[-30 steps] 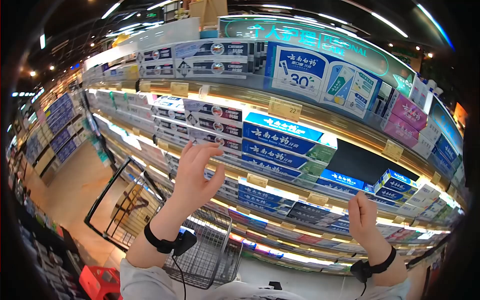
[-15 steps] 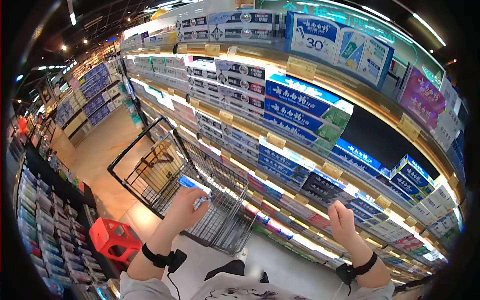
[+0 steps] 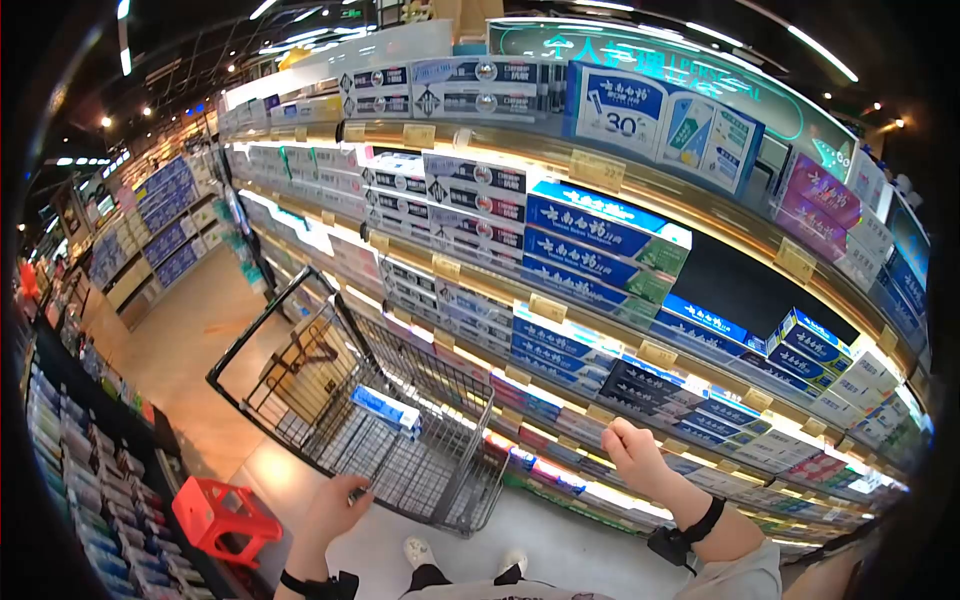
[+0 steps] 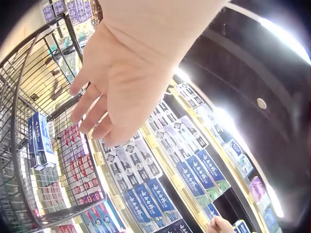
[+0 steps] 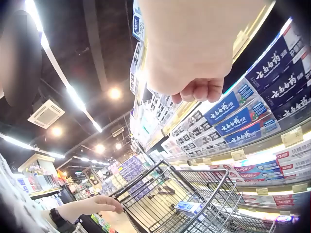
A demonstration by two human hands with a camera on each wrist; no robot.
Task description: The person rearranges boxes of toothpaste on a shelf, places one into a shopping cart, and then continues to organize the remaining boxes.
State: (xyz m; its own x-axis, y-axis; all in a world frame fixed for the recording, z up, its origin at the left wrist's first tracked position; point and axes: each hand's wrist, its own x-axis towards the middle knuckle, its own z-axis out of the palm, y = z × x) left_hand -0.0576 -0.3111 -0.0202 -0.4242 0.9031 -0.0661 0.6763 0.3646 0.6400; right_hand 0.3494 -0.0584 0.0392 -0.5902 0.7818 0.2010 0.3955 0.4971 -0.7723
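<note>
A blue-and-white toothpaste pack (image 3: 386,408) lies in the wire shopping cart (image 3: 440,505); the left wrist view shows the same pack (image 4: 41,141) inside the mesh. Just outside the cart's near side is my left hand (image 3: 338,510), empty, its fingers relaxed and slightly bent; in the left wrist view the hand (image 4: 121,87) has its fingers spread a little apart. My right hand (image 3: 640,458) hovers in front of the lower shelves with its fingers curled in and nothing in them. The right wrist view shows this hand's curled fingers (image 5: 200,90) near the stacked boxes.
Long shelves of toothpaste boxes (image 3: 580,262) run along the right, with price tags on their edges. A brown carton (image 3: 308,362) is by the cart's handle end. A red stool (image 3: 225,522) stands at lower left, beside another product shelf (image 3: 85,470).
My left hand went from the shelf to the cart, held the blue-and-white pack there, let it go and drew back toward me. My right hand has moved left.
</note>
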